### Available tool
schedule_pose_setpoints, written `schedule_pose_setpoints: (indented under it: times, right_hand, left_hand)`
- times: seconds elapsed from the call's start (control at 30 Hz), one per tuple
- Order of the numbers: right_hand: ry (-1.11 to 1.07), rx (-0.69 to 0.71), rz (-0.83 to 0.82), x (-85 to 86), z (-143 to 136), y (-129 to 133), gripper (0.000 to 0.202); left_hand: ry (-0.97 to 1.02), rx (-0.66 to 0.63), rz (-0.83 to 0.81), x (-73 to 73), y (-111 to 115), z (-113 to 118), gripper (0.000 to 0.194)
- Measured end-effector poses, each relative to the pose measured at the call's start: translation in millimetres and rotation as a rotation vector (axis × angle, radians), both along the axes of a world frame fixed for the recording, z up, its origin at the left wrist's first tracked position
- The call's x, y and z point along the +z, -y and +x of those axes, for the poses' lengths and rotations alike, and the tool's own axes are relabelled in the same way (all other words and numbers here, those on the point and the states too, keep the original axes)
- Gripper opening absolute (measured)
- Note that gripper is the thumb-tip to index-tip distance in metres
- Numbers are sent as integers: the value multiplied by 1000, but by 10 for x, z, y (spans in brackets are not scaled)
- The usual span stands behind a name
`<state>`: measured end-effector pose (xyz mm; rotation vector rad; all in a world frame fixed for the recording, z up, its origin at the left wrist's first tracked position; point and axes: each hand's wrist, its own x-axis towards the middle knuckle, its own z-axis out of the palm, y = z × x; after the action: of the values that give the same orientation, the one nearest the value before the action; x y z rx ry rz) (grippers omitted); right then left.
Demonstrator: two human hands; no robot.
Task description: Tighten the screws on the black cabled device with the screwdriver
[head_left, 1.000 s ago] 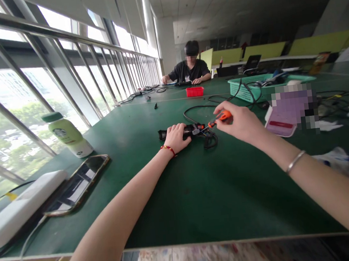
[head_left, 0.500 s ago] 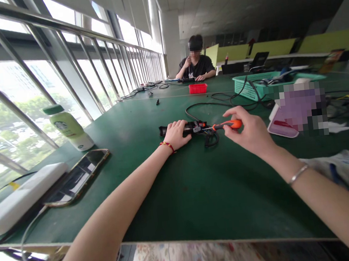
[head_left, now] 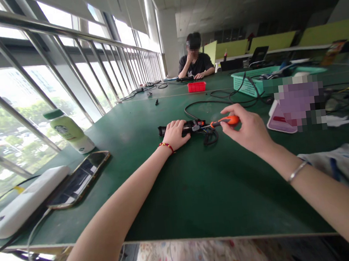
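My left hand (head_left: 176, 134) is closed over a long black tube-shaped device (head_left: 162, 131), pressing it to the green table. Its exact kind I cannot make out. At the device's right end, small parts, wires and a black cord (head_left: 211, 137) show. In my right hand (head_left: 249, 129), thumb and fingers pinch the handle of an orange-and-black screwdriver (head_left: 230, 120). The screwdriver's thin shaft points left, its tip at the device's right end. Whether the tip sits in a screw is too small to tell.
A red basket (head_left: 197, 87) and a teal basket (head_left: 247, 82) with cables stand farther back. Right of my right hand is a purple-screened phone (head_left: 281, 121). A bottle (head_left: 68, 131), a phone (head_left: 81, 179) and a white power strip (head_left: 29, 199) lie left. Another person (head_left: 195, 60) sits opposite.
The screwdriver and my right hand have shifted very slightly, with the thumb a little lower on the handle. My left hand stays on the device. The whole view has moved slightly.
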<state>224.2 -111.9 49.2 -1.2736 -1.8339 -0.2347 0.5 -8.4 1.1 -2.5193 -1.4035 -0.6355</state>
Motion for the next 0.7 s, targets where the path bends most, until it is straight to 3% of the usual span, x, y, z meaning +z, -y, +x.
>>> schedule_pose_setpoints:
  times: [0.1,0.27,0.57,0.7]
  right_hand:
    - [15,47,36,0,-12,9,25]
    - [50,-2,-19,-22,-1,-13,16]
    - [0,7,32,-13,-6,-18,30]
    - [2,-17,-20,-19,-4,-15,24]
  left_hand:
    - [0,9,7,-15,-6,0,43]
    - [9,38,3,-38,-4,-3,44]
    - [8,18,-56,-2,12,-20,49]
    - [13,14,-64,10,22,-21,50]
